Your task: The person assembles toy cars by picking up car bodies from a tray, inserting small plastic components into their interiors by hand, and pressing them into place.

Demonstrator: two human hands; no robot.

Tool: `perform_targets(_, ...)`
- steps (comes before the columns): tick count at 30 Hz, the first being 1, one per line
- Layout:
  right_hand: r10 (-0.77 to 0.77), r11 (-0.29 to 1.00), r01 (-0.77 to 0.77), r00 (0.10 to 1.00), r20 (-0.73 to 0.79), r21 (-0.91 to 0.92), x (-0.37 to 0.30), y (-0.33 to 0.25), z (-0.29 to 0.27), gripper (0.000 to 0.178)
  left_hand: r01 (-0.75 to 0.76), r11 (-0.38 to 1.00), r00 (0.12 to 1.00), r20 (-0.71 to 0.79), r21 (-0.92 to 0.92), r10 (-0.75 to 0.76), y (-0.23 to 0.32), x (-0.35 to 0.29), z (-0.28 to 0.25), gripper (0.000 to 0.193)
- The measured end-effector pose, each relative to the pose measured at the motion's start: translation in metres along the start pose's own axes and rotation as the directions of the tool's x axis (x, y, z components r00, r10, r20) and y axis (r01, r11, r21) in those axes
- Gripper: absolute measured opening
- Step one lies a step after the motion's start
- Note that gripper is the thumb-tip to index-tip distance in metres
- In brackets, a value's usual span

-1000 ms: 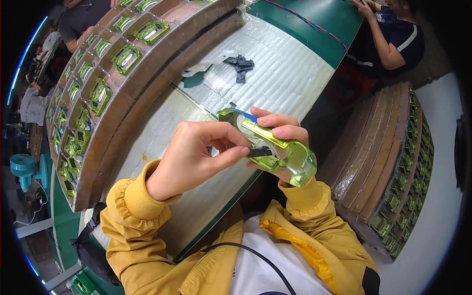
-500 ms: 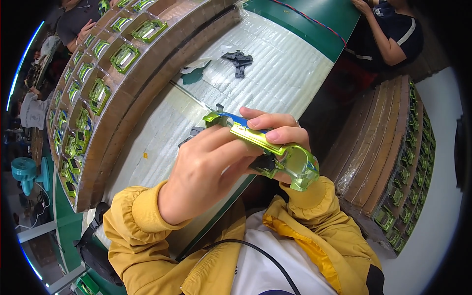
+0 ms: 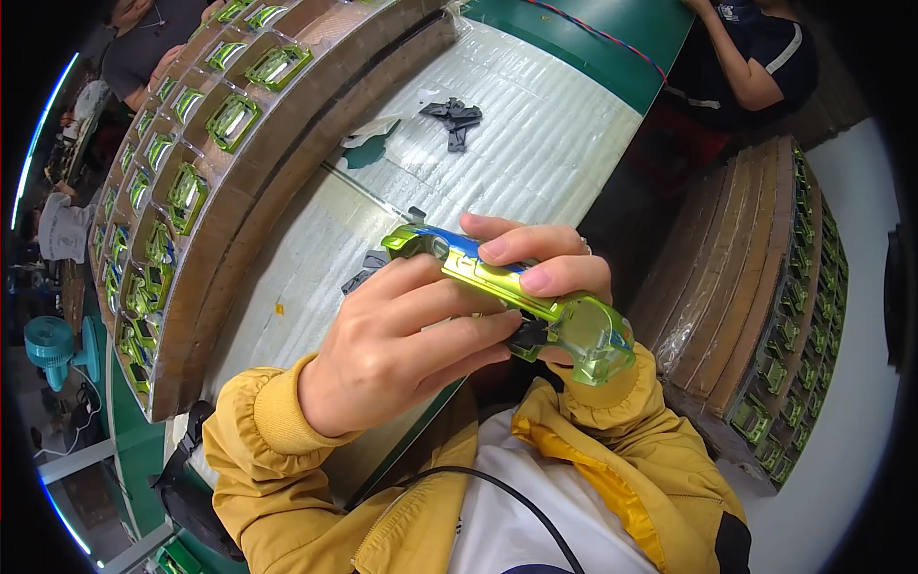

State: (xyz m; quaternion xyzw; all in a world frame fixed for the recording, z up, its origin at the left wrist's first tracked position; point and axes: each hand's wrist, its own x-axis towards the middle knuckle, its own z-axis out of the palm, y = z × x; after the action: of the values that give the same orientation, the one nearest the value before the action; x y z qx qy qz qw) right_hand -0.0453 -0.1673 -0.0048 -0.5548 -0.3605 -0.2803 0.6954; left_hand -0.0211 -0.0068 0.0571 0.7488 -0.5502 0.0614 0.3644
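A shiny lime-green plastic frame [image 3: 502,279] with a blue strip and a clear rounded end is held tilted in front of my chest. My right hand [image 3: 564,260] grips its far side, fingers bent over the top edge and thumb hidden. My left hand [image 3: 387,335] closes on the near side, its fingertips against a black plastic piece [image 3: 529,337] at the frame's underside. Whether that piece is fixed to the frame, I cannot tell. Loose black plastic pieces [image 3: 454,120] lie on the table beyond, and another black piece [image 3: 363,272] lies beside my left hand.
Foam sheeting [image 3: 535,105] covers the green table. A divided cardboard tray [image 3: 277,143] of green frames stands at the left; stacked trays [image 3: 736,287] rise at the right. A scrap [image 3: 371,148], a twisted cable [image 3: 612,38] and a teal fan [image 3: 50,346] are around. Two people [image 3: 755,67] [image 3: 143,48] work nearby.
The frame has shifted slightly, its clear end now lower and farther right. My left fingers have stretched along it toward the black piece, which shows more plainly.
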Motion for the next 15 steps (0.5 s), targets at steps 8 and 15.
perform_targets(8,0.016,1.0,-0.015,0.999,0.035,-0.027,0.002,-0.006,0.001,0.032,-0.063,0.997,0.998,-0.007,-0.045,0.062,-0.002,0.0,-0.007,0.023)
perform_targets(15,0.067,0.997,-0.067,0.998,-0.013,-0.023,0.008,-0.017,0.007,0.033,-0.237,0.967,0.967,-0.073,0.09,0.243,-0.001,0.0,-0.005,0.026)
